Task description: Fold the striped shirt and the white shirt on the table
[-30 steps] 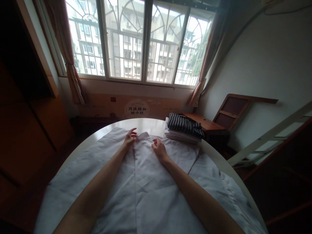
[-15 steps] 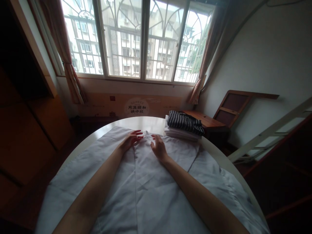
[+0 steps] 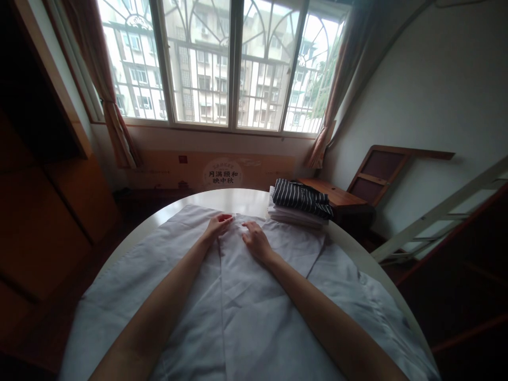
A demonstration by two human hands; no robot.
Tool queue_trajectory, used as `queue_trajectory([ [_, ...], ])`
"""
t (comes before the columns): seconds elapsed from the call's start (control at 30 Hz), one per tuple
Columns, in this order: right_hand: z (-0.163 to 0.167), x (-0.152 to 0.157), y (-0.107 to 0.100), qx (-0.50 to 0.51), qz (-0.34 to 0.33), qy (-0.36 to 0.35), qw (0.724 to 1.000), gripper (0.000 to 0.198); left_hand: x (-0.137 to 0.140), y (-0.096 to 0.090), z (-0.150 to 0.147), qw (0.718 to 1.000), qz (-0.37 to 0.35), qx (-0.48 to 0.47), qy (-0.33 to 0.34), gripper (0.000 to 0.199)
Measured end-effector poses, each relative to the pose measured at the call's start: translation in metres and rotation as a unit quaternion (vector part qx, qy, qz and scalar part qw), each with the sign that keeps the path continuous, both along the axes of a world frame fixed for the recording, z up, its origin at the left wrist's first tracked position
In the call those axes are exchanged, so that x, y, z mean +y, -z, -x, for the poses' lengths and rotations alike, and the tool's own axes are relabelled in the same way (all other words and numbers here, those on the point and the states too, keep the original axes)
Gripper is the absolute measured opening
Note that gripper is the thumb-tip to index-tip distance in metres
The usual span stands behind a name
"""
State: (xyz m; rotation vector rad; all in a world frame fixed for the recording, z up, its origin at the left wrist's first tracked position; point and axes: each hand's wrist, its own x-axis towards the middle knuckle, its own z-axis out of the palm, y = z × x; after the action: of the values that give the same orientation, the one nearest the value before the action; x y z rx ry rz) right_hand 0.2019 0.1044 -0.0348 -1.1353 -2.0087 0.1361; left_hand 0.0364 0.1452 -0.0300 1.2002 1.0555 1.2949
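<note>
A white shirt [image 3: 254,296] lies spread across the round table, its collar end away from me and a front seam running down the middle. At the collar, my left hand [image 3: 219,225] has its fingertips drawn together on the edge of the cloth. Just right of it, my right hand [image 3: 257,241] rests by the collar with fingers bent and thumb apart, nothing visible between them. Both forearms reach over the shirt. The fingertips' exact contact with the collar is small and partly hidden.
A folded black striped garment [image 3: 301,197] lies on folded white clothes [image 3: 297,216] at the table's far right. The white table rim [image 3: 154,218] shows around the shirt. Beyond stand a wooden chair [image 3: 369,172], a pale ladder [image 3: 440,214] and a window [image 3: 234,69].
My left hand has moved slightly right, and its spread fingers have closed at the collar. My right hand has shifted a little left, its fingers still bent.
</note>
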Motion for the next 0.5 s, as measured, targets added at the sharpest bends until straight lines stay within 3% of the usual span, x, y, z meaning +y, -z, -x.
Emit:
queue_trajectory([
  [0.2, 0.000, -0.001, -0.002, -0.002, -0.005, 0.009, 1.000, 0.030, -0.001, -0.004, -0.001, 0.999, 0.011, -0.043, -0.006, 0.022],
  [0.5, -0.003, -0.007, -0.011, 0.023, -0.093, 0.045, 0.994, 0.033, -0.016, -0.014, 0.004, 0.992, 0.026, -0.079, 0.092, 0.017],
])
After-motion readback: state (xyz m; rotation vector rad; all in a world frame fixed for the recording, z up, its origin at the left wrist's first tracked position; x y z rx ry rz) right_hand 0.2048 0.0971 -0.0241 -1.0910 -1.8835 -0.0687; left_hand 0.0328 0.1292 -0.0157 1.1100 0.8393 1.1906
